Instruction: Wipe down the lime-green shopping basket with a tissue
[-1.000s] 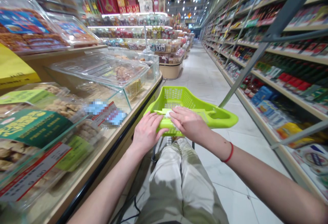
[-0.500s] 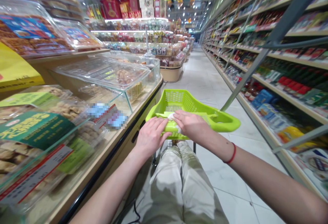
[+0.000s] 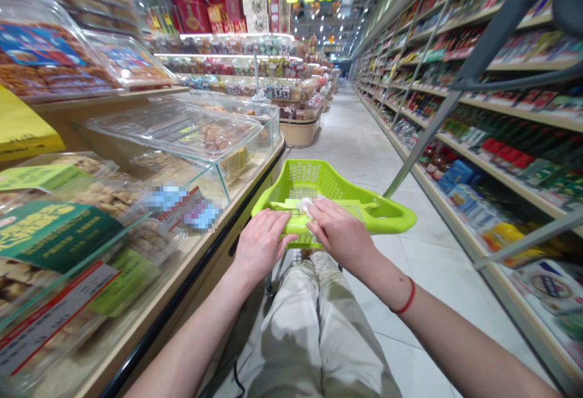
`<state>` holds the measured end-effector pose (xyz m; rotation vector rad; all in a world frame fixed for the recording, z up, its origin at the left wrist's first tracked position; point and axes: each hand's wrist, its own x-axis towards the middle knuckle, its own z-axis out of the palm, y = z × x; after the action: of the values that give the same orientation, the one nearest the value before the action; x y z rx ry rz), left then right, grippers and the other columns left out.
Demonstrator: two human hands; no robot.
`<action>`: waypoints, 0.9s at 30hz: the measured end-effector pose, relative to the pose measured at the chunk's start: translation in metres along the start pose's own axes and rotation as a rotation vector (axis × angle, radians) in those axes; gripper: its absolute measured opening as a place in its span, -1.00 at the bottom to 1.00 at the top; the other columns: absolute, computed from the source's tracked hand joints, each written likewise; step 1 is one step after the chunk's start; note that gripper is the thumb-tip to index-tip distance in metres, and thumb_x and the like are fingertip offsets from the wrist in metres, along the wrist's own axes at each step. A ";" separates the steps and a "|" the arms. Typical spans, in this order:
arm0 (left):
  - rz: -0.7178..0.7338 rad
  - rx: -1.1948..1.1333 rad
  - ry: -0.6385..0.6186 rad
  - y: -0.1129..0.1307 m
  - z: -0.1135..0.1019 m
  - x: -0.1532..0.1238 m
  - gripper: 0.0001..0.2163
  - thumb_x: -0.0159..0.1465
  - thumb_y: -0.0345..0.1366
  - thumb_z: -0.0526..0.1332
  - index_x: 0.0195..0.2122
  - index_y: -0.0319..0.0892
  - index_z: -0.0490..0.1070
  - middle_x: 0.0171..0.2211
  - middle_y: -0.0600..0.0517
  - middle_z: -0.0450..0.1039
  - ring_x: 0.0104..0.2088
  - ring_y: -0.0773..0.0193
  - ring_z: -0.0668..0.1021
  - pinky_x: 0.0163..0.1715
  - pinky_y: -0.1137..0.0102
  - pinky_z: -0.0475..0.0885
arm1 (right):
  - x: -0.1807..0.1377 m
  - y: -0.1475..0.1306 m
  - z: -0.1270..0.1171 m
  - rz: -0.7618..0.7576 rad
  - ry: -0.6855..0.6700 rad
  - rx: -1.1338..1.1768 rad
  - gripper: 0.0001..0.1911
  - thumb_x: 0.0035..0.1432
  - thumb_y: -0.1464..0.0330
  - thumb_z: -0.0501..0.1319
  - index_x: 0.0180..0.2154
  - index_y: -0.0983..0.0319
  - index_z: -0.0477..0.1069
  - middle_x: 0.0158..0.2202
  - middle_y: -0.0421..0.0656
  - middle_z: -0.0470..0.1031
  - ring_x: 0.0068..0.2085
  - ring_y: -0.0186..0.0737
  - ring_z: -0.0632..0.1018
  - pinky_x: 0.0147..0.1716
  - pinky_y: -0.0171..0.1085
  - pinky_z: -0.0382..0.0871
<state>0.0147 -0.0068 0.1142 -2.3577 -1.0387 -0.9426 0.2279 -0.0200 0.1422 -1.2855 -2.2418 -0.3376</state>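
A lime green shopping cart (image 3: 387, 214) stands in the aisle in front of me. My left hand (image 3: 262, 245) rests on the near rim of its handle bar, fingers lying over the edge. My right hand (image 3: 337, 232) lies flat on a white cloth or tissue (image 3: 304, 204) pressed against the top of the handle. A red string bracelet circles my right wrist. My light trousers show below the cart.
A glass-fronted counter (image 3: 191, 143) with clear lidded trays of biscuits and price labels runs along the left. Shelves of packaged goods (image 3: 492, 112) line the right, with a grey metal ladder frame (image 3: 437, 118) leaning there. The white tiled aisle (image 3: 355, 137) runs ahead.
My right hand with the white cloth has shifted a little along the handle. The cart and view have drifted slightly left.
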 end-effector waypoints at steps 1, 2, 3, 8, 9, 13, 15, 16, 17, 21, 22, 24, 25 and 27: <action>-0.001 0.001 -0.005 0.000 -0.001 0.000 -0.66 0.35 -0.15 0.22 0.07 -0.22 0.39 -0.09 -0.12 0.59 -0.08 0.09 0.60 0.07 0.13 0.48 | -0.007 0.007 -0.001 0.002 0.019 0.005 -0.62 0.37 0.33 0.11 0.12 0.31 0.48 0.16 0.05 0.51 0.23 -0.04 0.48 0.27 -0.04 0.33; -0.001 0.003 -0.006 0.000 -0.001 0.000 -0.67 0.35 -0.15 0.21 0.07 -0.21 0.39 -0.09 -0.12 0.59 -0.09 0.09 0.60 0.07 0.13 0.48 | -0.014 0.016 -0.003 0.016 0.034 0.005 -0.62 0.38 0.32 0.09 0.12 0.30 0.49 0.15 0.04 0.52 0.22 -0.03 0.49 0.25 -0.02 0.36; 0.000 0.005 -0.005 0.000 -0.001 0.000 -0.67 0.35 -0.15 0.21 0.06 -0.21 0.39 -0.10 -0.11 0.59 -0.09 0.09 0.60 0.06 0.14 0.48 | -0.020 0.024 -0.005 0.038 0.048 0.002 -0.62 0.39 0.30 0.08 0.11 0.29 0.50 0.14 0.03 0.53 0.21 -0.03 0.50 0.25 -0.01 0.37; 0.008 0.009 0.008 0.001 -0.001 0.000 -0.66 0.35 -0.15 0.22 0.05 -0.25 0.39 -0.10 -0.12 0.59 -0.09 0.10 0.60 0.09 0.15 0.48 | -0.043 0.056 -0.014 0.212 0.117 -0.017 -0.58 0.44 0.25 -0.01 0.09 0.24 0.52 0.13 -0.05 0.54 0.18 -0.13 0.53 0.23 -0.10 0.40; 0.006 0.009 0.009 0.001 -0.001 0.000 -0.65 0.35 -0.15 0.22 0.06 -0.25 0.39 -0.09 -0.13 0.59 -0.08 0.10 0.60 0.10 0.14 0.48 | -0.044 0.058 -0.015 0.234 0.121 -0.019 -0.58 0.44 0.25 -0.02 0.09 0.24 0.51 0.13 -0.06 0.54 0.18 -0.14 0.53 0.23 -0.11 0.40; 0.003 0.006 0.011 0.002 0.000 -0.001 -0.63 0.35 -0.15 0.22 0.09 -0.26 0.38 -0.05 -0.15 0.58 -0.02 0.08 0.59 0.14 0.12 0.46 | -0.037 0.048 -0.011 0.257 0.116 -0.061 -0.60 0.42 0.30 0.01 0.07 0.25 0.52 0.11 -0.05 0.56 0.18 -0.12 0.53 0.22 -0.10 0.40; 0.013 0.001 0.018 0.004 0.001 0.001 -0.61 0.35 -0.14 0.22 0.11 -0.26 0.37 -0.03 -0.16 0.58 0.00 0.07 0.59 0.14 0.12 0.46 | -0.028 0.037 -0.007 0.248 0.132 -0.099 -0.63 0.41 0.33 0.03 0.05 0.28 0.53 0.08 -0.03 0.58 0.15 -0.08 0.56 0.21 -0.08 0.41; 0.023 -0.003 0.021 0.007 0.001 0.002 -0.59 0.35 -0.13 0.22 0.12 -0.27 0.37 -0.02 -0.17 0.58 0.01 0.06 0.59 0.14 0.12 0.46 | -0.022 0.030 -0.005 0.236 0.139 -0.115 -0.64 0.40 0.35 0.04 0.03 0.29 0.54 0.06 -0.01 0.59 0.13 -0.06 0.57 0.20 -0.07 0.41; 0.033 -0.011 0.022 0.009 0.002 0.003 -0.59 0.35 -0.13 0.22 0.13 -0.27 0.37 -0.01 -0.17 0.57 0.02 0.06 0.59 0.14 0.12 0.46 | -0.016 0.022 -0.002 0.223 0.146 -0.126 -0.66 0.40 0.36 0.05 0.01 0.29 0.55 0.05 -0.01 0.60 0.11 -0.05 0.58 0.20 -0.06 0.41; 0.047 -0.046 0.001 0.019 0.006 0.009 -0.61 0.35 -0.17 0.21 0.14 -0.27 0.37 0.02 -0.19 0.56 0.04 0.06 0.58 0.11 0.15 0.48 | 0.007 -0.007 0.004 0.151 0.119 -0.126 -0.71 0.37 0.37 0.12 -0.03 0.28 0.57 0.01 0.00 0.62 0.05 -0.04 0.60 0.16 -0.10 0.42; 0.039 -0.053 0.003 0.020 0.007 0.010 -0.62 0.35 -0.19 0.21 0.13 -0.26 0.37 0.01 -0.18 0.56 0.03 0.07 0.58 0.10 0.15 0.49 | 0.011 -0.011 0.004 0.140 0.109 -0.118 -0.73 0.36 0.37 0.14 -0.04 0.27 0.58 0.01 -0.01 0.62 0.04 -0.04 0.61 0.14 -0.11 0.43; 0.024 -0.063 0.010 0.021 0.008 0.010 -0.65 0.35 -0.22 0.21 0.12 -0.25 0.38 0.00 -0.16 0.57 0.01 0.07 0.59 0.07 0.16 0.50 | 0.015 -0.016 0.005 0.129 0.096 -0.090 -0.74 0.34 0.36 0.16 -0.07 0.25 0.59 0.00 -0.01 0.63 0.03 -0.04 0.61 0.13 -0.11 0.44; 0.021 -0.069 0.012 0.020 0.009 0.009 -0.65 0.36 -0.24 0.21 0.12 -0.24 0.38 0.00 -0.16 0.57 0.01 0.08 0.59 0.07 0.16 0.50 | 0.016 -0.015 0.006 0.134 0.100 -0.070 -0.75 0.35 0.36 0.16 -0.07 0.24 0.59 0.00 -0.02 0.63 0.03 -0.05 0.61 0.13 -0.11 0.44; 0.020 -0.086 0.005 0.019 0.010 0.008 -0.64 0.36 -0.24 0.20 0.16 -0.21 0.36 0.01 -0.15 0.57 0.02 0.08 0.59 0.07 0.15 0.50 | 0.015 -0.011 0.006 0.146 0.110 -0.033 -0.73 0.36 0.37 0.14 -0.05 0.24 0.59 0.01 -0.04 0.63 0.06 -0.07 0.60 0.17 -0.13 0.42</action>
<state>0.0368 -0.0092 0.1113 -2.4292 -0.9898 -1.0044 0.2103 -0.0126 0.1459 -1.4038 -2.0464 -0.3821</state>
